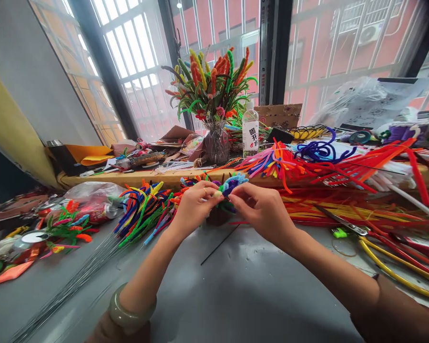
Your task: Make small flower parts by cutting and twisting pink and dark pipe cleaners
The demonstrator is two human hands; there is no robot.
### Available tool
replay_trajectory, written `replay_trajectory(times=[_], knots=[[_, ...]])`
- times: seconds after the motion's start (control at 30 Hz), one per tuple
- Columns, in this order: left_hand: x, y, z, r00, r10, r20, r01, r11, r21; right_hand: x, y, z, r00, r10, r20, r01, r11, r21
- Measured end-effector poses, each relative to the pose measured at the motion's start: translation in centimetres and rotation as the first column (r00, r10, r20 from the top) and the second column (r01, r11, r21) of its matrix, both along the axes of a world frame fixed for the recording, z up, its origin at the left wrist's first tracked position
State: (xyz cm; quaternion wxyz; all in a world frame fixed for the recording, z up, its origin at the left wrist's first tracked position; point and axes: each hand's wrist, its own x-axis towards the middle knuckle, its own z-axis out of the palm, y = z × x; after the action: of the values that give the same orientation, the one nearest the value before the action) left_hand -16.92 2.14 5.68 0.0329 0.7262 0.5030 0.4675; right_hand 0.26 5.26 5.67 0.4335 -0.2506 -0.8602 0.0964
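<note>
A small blue, purple and pale yellow pipe-cleaner piece (235,180) is held between both hands above the grey tabletop. My left hand (195,205) pinches its pale yellow end with thumb and fingers. On the other side, my right hand (268,212) is closed with its fingertips at the purple part. Its exact shape is partly hidden by the fingers. Below the hands a thin dark stem (219,245) slants across the table; whether it joins the piece, I cannot tell.
To the left lie bundled pipe cleaners (143,205) and many thin wires (75,276). Scissors with yellow handles (364,236) rest at the right near red pipe cleaners (318,205). A vase of pipe-cleaner flowers (216,143) and a bottle (250,131) stand on the ledge behind.
</note>
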Motion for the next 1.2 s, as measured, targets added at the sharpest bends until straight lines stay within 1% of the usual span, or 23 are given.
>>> replay_trajectory(times=[0.03,0.1,0.2,0.23,0.3,0.47,0.57,0.77,0.93,1.0,1.1,1.2], knots=[[-0.2,0.1,-0.2,0.999,0.012,0.042,-0.012,1.0,0.006,-0.2,0.0,-0.3,0.998,-0.057,0.037,0.056,0.998,0.034],[-0.6,0.4,-0.5,0.995,0.01,0.099,-0.011,1.0,0.007,-0.8,-0.1,-1.2,0.973,-0.168,0.159,0.144,0.978,0.151],[-0.7,0.5,-0.7,0.989,-0.014,0.144,0.014,1.0,0.002,-2.4,-0.2,-2.3,0.908,-0.286,0.306,0.185,0.929,0.32],[-0.6,0.5,-0.7,0.988,-0.02,0.153,0.02,1.0,0.002,-2.9,-0.1,-2.6,0.89,-0.317,0.327,0.197,0.915,0.352],[-0.6,0.5,-0.7,0.985,-0.024,0.17,0.025,1.0,0.001,-3.8,0.2,-2.8,0.867,-0.361,0.343,0.225,0.899,0.376],[-0.6,0.2,-0.7,0.957,-0.048,0.285,0.064,0.997,-0.048,-4.3,1.2,-3.0,0.86,-0.393,0.327,0.302,0.907,0.294],[-0.7,0.2,-0.8,0.938,-0.035,0.346,0.063,0.996,-0.07,-4.3,1.2,-3.1,0.866,-0.395,0.306,0.328,0.912,0.247],[-0.6,0.0,-0.9,0.922,-0.022,0.386,0.064,0.993,-0.095,-4.8,0.9,-3.0,0.854,-0.402,0.332,0.352,0.914,0.2],[-1.0,-0.2,-0.6,0.955,-0.001,0.297,0.018,0.998,-0.054,-3.8,1.8,-2.7,0.846,-0.419,0.33,0.394,0.908,0.143],[-1.2,-0.1,-0.6,0.957,0.015,0.289,0.002,0.998,-0.059,-3.5,2.1,-2.5,0.838,-0.418,0.351,0.401,0.908,0.121],[-1.2,0.0,-0.8,0.94,0.071,0.332,-0.042,0.995,-0.091,-3.3,2.1,-2.4,0.843,-0.385,0.377,0.364,0.922,0.129],[-0.9,0.0,-1.0,0.904,0.144,0.403,-0.106,0.988,-0.115,-3.5,1.6,-2.6,0.848,-0.367,0.382,0.318,0.93,0.185]])
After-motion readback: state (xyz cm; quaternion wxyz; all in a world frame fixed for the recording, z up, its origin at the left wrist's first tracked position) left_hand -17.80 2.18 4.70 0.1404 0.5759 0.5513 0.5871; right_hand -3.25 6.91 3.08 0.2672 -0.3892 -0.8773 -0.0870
